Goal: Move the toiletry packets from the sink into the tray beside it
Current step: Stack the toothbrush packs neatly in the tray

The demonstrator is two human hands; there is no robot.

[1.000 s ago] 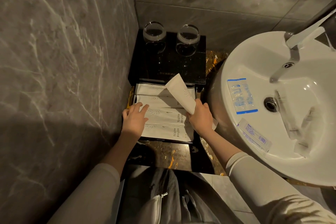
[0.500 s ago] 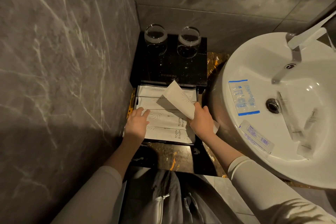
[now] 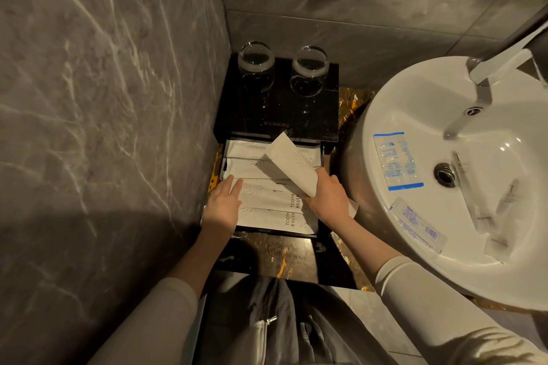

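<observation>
Two glasses [image 3: 255,64] stand above the tray [image 3: 323,147], centre frame. Your right hand [image 3: 327,198] grips a tilted white packet [image 3: 292,164] over it; your left hand [image 3: 223,205] rests flat, open, on packets already laid. Blue-printed packets [image 3: 396,160] lie in the sink [image 3: 415,92], right.

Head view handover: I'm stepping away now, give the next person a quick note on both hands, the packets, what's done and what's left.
Right hand: gripping a white paper packet, tilted above the tray, not yet laid down.
Left hand: open, resting flat on the white packets at the tray's left side.
Done: four white packets lie in rows in the tray; the two nearest read TOOTH BRUSH.
Left: lay the held packet down, then clear the sink: a blue-edged clear packet, a long blue-printed packet, and clear wrapped items right of the drain, too blurred to count.
</observation>
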